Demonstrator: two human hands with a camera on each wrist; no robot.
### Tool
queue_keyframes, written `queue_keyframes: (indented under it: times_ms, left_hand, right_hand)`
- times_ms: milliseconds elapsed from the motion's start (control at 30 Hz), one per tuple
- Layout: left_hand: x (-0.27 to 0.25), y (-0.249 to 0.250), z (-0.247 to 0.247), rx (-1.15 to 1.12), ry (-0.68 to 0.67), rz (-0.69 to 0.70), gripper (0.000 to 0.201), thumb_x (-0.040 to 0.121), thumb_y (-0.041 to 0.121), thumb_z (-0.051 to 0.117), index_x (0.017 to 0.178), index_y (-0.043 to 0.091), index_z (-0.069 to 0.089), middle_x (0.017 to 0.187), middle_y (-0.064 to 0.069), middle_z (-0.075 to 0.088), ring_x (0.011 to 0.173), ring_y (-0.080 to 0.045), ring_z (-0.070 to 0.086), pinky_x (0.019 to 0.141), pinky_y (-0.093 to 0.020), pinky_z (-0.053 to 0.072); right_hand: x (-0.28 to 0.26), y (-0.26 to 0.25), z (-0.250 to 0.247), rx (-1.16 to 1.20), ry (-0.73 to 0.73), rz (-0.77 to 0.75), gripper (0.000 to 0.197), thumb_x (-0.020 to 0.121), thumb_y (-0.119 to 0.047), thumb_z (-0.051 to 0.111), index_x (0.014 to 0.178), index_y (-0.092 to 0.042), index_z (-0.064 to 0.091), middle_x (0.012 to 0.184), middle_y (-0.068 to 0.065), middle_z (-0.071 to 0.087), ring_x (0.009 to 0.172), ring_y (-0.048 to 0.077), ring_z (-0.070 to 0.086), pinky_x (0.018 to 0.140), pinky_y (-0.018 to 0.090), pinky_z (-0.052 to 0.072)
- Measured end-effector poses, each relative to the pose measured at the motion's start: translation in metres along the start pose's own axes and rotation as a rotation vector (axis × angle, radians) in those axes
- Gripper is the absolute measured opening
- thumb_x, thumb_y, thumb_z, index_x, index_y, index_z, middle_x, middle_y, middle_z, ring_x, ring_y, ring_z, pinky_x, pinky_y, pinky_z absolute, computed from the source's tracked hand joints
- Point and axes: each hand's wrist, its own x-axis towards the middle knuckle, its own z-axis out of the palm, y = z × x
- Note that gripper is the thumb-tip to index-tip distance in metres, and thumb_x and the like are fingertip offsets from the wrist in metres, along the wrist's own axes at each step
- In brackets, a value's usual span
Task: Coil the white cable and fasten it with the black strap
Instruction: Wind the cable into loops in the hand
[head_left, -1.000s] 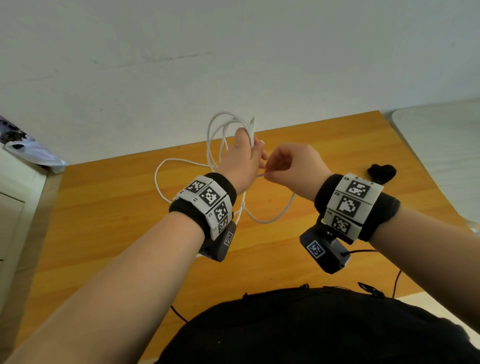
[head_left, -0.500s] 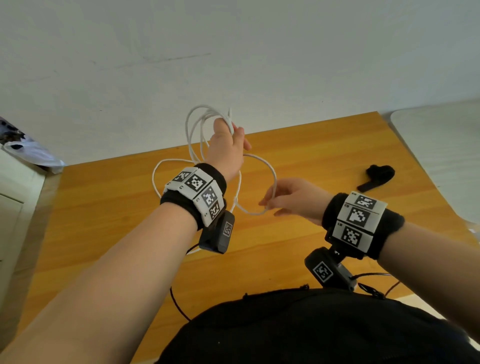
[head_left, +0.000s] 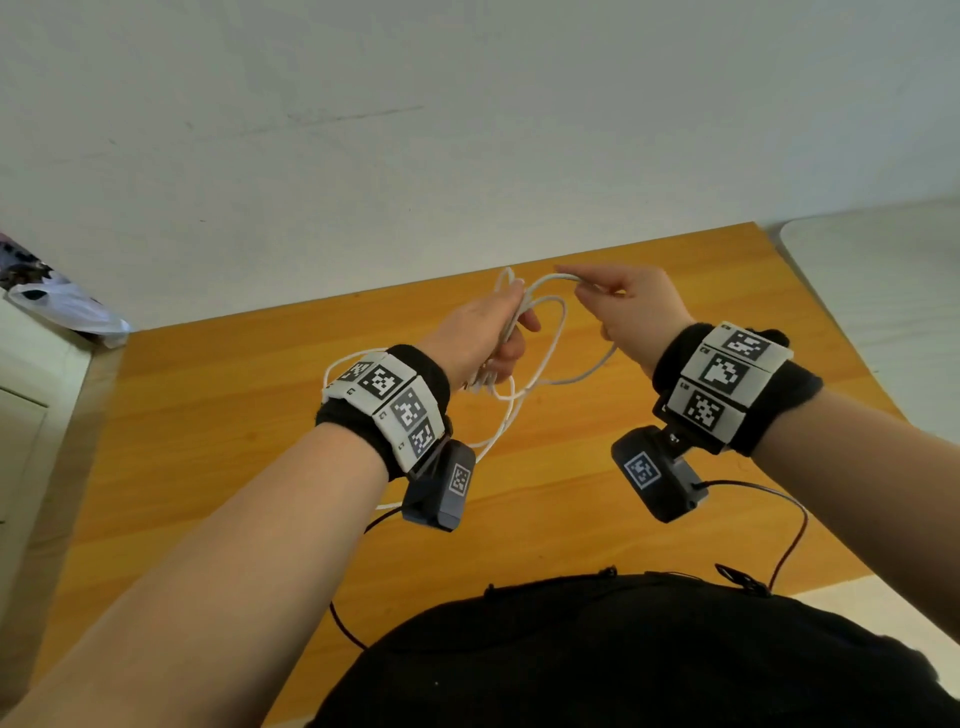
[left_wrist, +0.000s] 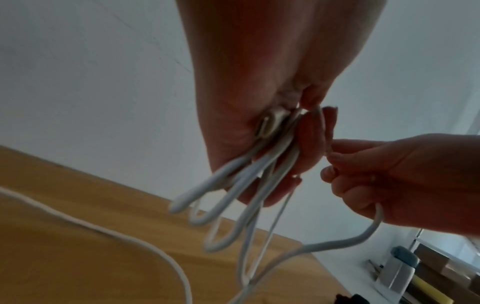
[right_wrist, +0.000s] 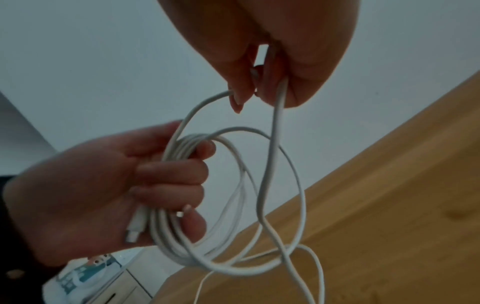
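Observation:
My left hand (head_left: 511, 332) grips a bundle of several loops of the white cable (head_left: 551, 279) above the wooden table (head_left: 208, 415). In the right wrist view its fingers (right_wrist: 171, 179) curl round the coil (right_wrist: 233, 205), with a plug end lying in the palm. My right hand (head_left: 597, 296) pinches a strand of the cable just right of the left hand's fingertips. The rest of the cable hangs slack from it to the table. The black strap (head_left: 775, 336) lies on the table, mostly hidden behind my right wristband.
A white surface (head_left: 883, 291) adjoins the table on the right. A plastic bag (head_left: 67, 306) sits on a cabinet at the left. Thin dark wires (head_left: 789, 525) run from the wrist cameras to my body. A white wall stands behind the table.
My right hand has risen from low over the table to beside the left hand, bringing a strand of cable with it. The left hand moved slightly right with the coil.

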Motion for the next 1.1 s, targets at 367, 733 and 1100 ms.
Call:
queue_keyframes:
  times_ms: [367, 733, 1100]
  left_hand:
    - [-0.007, 0.007, -0.013, -0.131, -0.021, -0.012, 0.037, 0.098, 0.038, 0.039, 0.067, 0.018, 0.042, 0.042, 0.011, 0.025, 0.036, -0.009, 0.022, 0.051, -0.023, 0.037]
    - [-0.008, 0.02, -0.01, -0.689, -0.107, -0.062, 0.044, 0.097, 0.043, 0.038, 0.062, 0.017, 0.044, 0.039, 0.009, 0.024, 0.032, -0.007, 0.02, 0.049, -0.021, 0.037]
    - [-0.004, 0.033, 0.0, -1.096, 0.071, 0.006, 0.044, 0.095, 0.046, 0.043, 0.063, 0.016, 0.047, 0.04, 0.007, 0.022, 0.033, -0.008, 0.018, 0.052, -0.02, 0.036]
  right_hand:
    - [0.014, 0.012, -0.015, 0.12, -0.149, 0.293, 0.022, 0.083, -0.029, 0.068, 0.079, -0.01, 0.057, 0.061, 0.002, 0.051, 0.052, 0.016, 0.047, 0.055, 0.027, 0.046]
    - [0.012, 0.033, -0.01, 0.84, -0.153, 0.592, 0.01, 0.088, -0.013, 0.061, 0.095, -0.008, 0.057, 0.077, 0.003, 0.056, 0.061, 0.014, 0.05, 0.067, 0.029, 0.049]
    - [-0.015, 0.041, 0.015, 0.593, -0.453, 0.485, 0.012, 0.09, -0.003, 0.055, 0.082, -0.013, 0.055, 0.095, 0.007, 0.066, 0.095, 0.02, 0.059, 0.088, 0.034, 0.046]
